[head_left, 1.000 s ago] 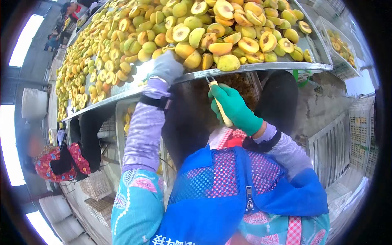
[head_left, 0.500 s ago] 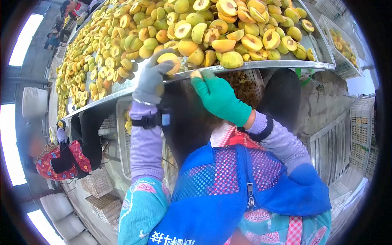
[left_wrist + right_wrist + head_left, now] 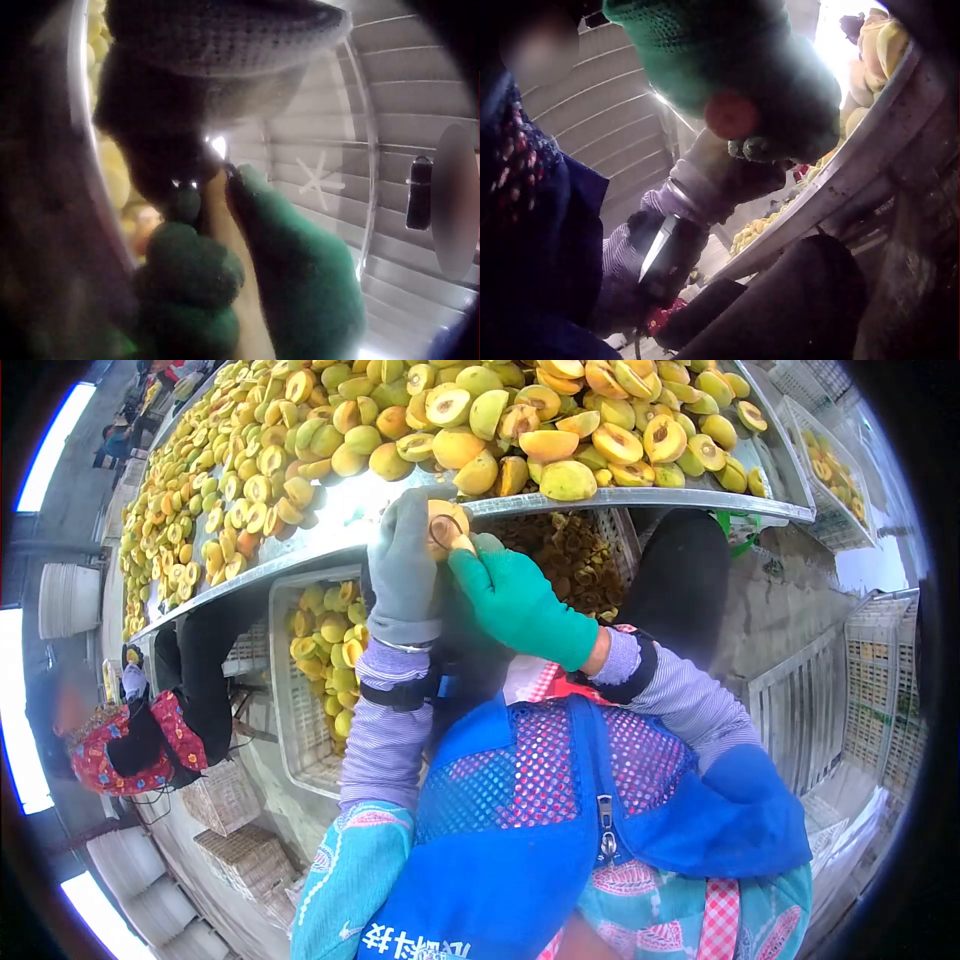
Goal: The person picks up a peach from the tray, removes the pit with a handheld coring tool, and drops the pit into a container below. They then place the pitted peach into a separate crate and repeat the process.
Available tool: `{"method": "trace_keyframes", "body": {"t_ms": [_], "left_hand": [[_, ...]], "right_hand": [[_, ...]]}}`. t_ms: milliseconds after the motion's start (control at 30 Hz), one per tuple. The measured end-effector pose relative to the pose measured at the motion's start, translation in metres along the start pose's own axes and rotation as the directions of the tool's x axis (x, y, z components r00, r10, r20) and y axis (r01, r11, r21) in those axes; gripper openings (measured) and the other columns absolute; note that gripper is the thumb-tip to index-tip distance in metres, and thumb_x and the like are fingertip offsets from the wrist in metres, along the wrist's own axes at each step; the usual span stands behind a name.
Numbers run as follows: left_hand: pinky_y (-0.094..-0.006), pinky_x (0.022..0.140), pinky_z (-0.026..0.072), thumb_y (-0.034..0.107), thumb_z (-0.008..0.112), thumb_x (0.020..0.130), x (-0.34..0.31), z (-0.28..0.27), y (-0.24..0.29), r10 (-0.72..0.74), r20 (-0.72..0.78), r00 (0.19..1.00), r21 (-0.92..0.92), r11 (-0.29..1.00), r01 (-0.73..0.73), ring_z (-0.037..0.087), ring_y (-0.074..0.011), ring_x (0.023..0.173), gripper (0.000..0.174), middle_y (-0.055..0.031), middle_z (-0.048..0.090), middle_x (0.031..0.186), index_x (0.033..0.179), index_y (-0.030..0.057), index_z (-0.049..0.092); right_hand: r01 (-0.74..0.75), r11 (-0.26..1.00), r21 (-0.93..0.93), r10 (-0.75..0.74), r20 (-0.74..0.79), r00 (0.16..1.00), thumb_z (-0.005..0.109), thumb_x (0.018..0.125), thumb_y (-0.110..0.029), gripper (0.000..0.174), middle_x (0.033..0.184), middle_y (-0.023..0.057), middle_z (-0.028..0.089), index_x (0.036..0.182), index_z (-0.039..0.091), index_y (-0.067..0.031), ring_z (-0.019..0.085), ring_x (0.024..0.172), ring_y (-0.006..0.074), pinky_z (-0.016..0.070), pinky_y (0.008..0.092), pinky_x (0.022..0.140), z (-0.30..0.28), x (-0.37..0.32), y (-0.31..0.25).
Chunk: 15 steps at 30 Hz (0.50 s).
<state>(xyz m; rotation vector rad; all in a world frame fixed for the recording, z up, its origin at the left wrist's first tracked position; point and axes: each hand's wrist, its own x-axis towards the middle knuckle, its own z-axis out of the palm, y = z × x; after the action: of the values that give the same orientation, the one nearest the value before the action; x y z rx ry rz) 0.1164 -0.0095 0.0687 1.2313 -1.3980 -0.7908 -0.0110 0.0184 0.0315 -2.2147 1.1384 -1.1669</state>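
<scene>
My left hand (image 3: pixel 404 565), in a grey glove, holds a halved yellow peach (image 3: pixel 446 525) at the table's near edge, its cut face with the brown hollow turned toward my right hand. In a green glove, my right hand (image 3: pixel 525 600) meets it there, fingertips right at the fruit. The left wrist view shows the green fingers curled round the pale wooden handle (image 3: pixel 238 277) of a pitting tool; its metal tip is hidden at the fruit. In the right wrist view the green glove (image 3: pixel 735 67) covers most of the grey one (image 3: pixel 724 169).
Peach halves (image 3: pixel 350 440) lie heaped on the metal table (image 3: pixel 250 572). Below its edge stand a crate (image 3: pixel 287 730) of halves and another holding brown scraps (image 3: pixel 570 555). Another crate (image 3: pixel 835 480) of fruit is at right. A person (image 3: pixel 140 745) sits at left.
My left hand has picked a peach half off the table and brought it back to the edge. My right hand has moved up and left with the tool to meet it.
</scene>
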Motion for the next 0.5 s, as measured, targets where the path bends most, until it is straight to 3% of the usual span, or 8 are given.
{"method": "trace_keyframes", "body": {"t_ms": [67, 133, 200, 267, 300, 400, 500], "left_hand": [[-0.0267, 0.073, 0.0495, 0.028, 0.041, 0.099, -0.003, 0.004, 0.001, -0.084, -0.095, 0.992, -0.113, 0.991, 0.073, 0.062, -0.0170, 0.080, 0.037, -0.0093, 0.064, 0.092, 0.103, -0.0028, 0.062], [-0.0266, 0.071, 0.0488, 0.022, 0.045, 0.096, -0.006, 0.009, 0.002, -0.177, -0.165, 0.970, -0.231, 0.963, 0.137, 0.061, -0.0159, 0.078, 0.029, -0.0079, 0.063, 0.089, 0.101, -0.0010, 0.062], [-0.0266, 0.067, 0.0478, 0.012, 0.054, 0.089, -0.011, 0.011, 0.004, -0.278, -0.208, 0.938, -0.344, 0.918, 0.195, 0.059, -0.0145, 0.077, 0.016, -0.0064, 0.061, 0.085, 0.098, 0.0020, 0.062], [-0.0263, 0.065, 0.0465, 0.013, 0.053, 0.089, -0.009, 0.008, 0.007, 0.020, -0.158, 0.987, 0.035, 0.999, -0.015, 0.057, -0.0143, 0.072, 0.015, -0.0055, 0.060, 0.081, 0.096, 0.0024, 0.062], [-0.0261, 0.065, 0.0458, 0.013, 0.053, 0.089, -0.008, 0.006, 0.009, 0.159, -0.093, 0.983, 0.217, 0.967, -0.136, 0.056, -0.0142, 0.070, 0.015, -0.0051, 0.059, 0.078, 0.095, 0.0026, 0.062], [-0.0269, 0.064, 0.0462, 0.009, 0.051, 0.087, -0.001, 0.000, 0.011, 0.266, -0.037, 0.963, 0.274, 0.930, -0.246, 0.056, -0.0164, 0.066, 0.014, -0.0066, 0.059, 0.077, 0.092, 0.0027, 0.062], [-0.0262, 0.063, 0.0468, 0.004, 0.050, 0.084, -0.002, 0.004, 0.027, -0.166, -0.097, 0.981, -0.067, 0.985, 0.160, 0.058, -0.0178, 0.068, 0.014, -0.0074, 0.059, 0.077, 0.091, 0.0030, 0.063]], "right_hand": [[-0.165, 0.973, 0.158, 0.159, 0.052, 0.986, 0.044, 0.096, -0.022, 0.026, 0.084, 0.0221, 0.058, 0.105, 0.054, 0.0004, 0.057, 0.064, 0.0430, 0.0437, 0.0517, 0.055, 0.000, 0.001, -0.006], [-0.030, 0.999, 0.042, 0.033, -0.078, 0.996, 0.044, 0.096, -0.024, 0.027, 0.078, 0.0251, 0.057, 0.101, 0.054, 0.0009, 0.057, 0.067, 0.0447, 0.0428, 0.0524, 0.056, 0.001, 0.002, -0.014], [-0.072, 0.986, 0.152, 0.083, -0.068, 0.994, 0.045, 0.096, -0.025, 0.028, 0.076, 0.0270, 0.057, 0.099, 0.054, 0.0014, 0.057, 0.070, 0.0456, 0.0420, 0.0526, 0.057, 0.002, 0.000, -0.015], [-0.296, 0.842, 0.452, 0.270, 0.123, 0.955, 0.045, 0.096, -0.025, 0.029, 0.077, 0.0277, 0.057, 0.101, 0.054, 0.0019, 0.057, 0.072, 0.0458, 0.0414, 0.0521, 0.058, 0.002, -0.002, -0.011], [-0.275, 0.878, 0.392, 0.247, 0.123, 0.961, 0.045, 0.096, -0.023, 0.027, 0.079, 0.0266, 0.057, 0.104, 0.054, 0.0022, 0.057, 0.072, 0.0448, 0.0415, 0.0511, 0.058, -0.001, -0.002, -0.011], [-0.215, 0.922, 0.323, 0.184, 0.124, 0.975, 0.045, 0.096, -0.017, 0.026, 0.084, 0.0230, 0.056, 0.111, 0.053, 0.0030, 0.056, 0.071, 0.0412, 0.0417, 0.0481, 0.057, -0.007, -0.001, -0.014], [-0.272, 0.844, 0.462, 0.235, 0.137, 0.962, 0.045, 0.096, -0.012, 0.025, 0.085, 0.0202, 0.055, 0.113, 0.053, 0.0037, 0.054, 0.070, 0.0371, 0.0417, 0.0453, 0.056, 0.004, -0.002, -0.017]]}}
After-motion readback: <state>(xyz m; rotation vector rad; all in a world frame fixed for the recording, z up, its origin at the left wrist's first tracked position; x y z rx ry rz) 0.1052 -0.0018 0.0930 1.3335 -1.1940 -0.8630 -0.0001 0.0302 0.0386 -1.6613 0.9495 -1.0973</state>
